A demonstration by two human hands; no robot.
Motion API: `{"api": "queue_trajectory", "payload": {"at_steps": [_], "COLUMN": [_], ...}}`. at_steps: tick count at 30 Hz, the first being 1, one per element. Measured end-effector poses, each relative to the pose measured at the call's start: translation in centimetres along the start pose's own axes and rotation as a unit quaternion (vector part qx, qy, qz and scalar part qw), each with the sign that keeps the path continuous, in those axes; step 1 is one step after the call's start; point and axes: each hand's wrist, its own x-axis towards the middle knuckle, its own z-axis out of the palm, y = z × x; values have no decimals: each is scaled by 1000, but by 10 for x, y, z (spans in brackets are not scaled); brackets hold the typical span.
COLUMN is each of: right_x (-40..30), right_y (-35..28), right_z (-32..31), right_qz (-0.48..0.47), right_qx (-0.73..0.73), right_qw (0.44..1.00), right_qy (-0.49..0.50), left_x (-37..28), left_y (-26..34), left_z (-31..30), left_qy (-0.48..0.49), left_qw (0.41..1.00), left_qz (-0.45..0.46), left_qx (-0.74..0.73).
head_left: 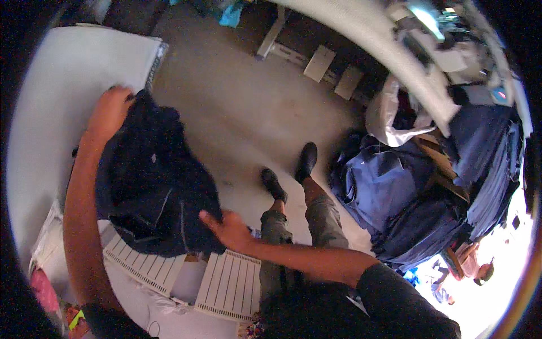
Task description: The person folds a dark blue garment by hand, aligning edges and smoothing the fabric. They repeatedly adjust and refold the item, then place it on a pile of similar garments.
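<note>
A dark navy or black cloth garment (156, 169) hangs spread between my hands on the left of the head view, beside a white tabletop. My left hand (114, 108) grips its upper end near the corner of the table. Lower and further right, my right hand (228, 231) holds its edge with the thumb on top. Pale seam lines and a small light mark show on the cloth. Part of the cloth lies in deep shadow, and its exact kind cannot be told.
The white tabletop (80, 72) fills the left. Slatted pale plastic pieces (230, 284) lie below the cloth. At right are heaped blue cloths (377, 178), a white sack (381, 114) and a pale table edge (406, 55). Foot pedals (319, 63) stand on the floor. People appear at lower right.
</note>
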Motion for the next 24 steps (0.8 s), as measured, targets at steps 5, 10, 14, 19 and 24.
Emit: {"api": "queue_trajectory", "payload": {"at_steps": [5,10,14,19,24], "right_x": [160,343,334,376,368], "right_y": [76,275,384,369,356], "right_z": [-150,-342,-493,-451,-437], "right_qz": [67,176,-36,36,116], "right_qx": [-109,-288,-353,-259,-226], "right_qw": [991,922,880,938,915], "right_qy": [45,189,316,227,312], "left_x": [158,70,-116,-168,-151], "left_y": [64,390,536,536,541], "left_z": [244,327,355,421,437], "left_qy": [0,23,-195,-294,-140], "left_qw": [1000,821,654,646,573], "left_qz": [7,-79,-210,-293,-376], "left_qx": [5,-564,-700,-641,-715]}}
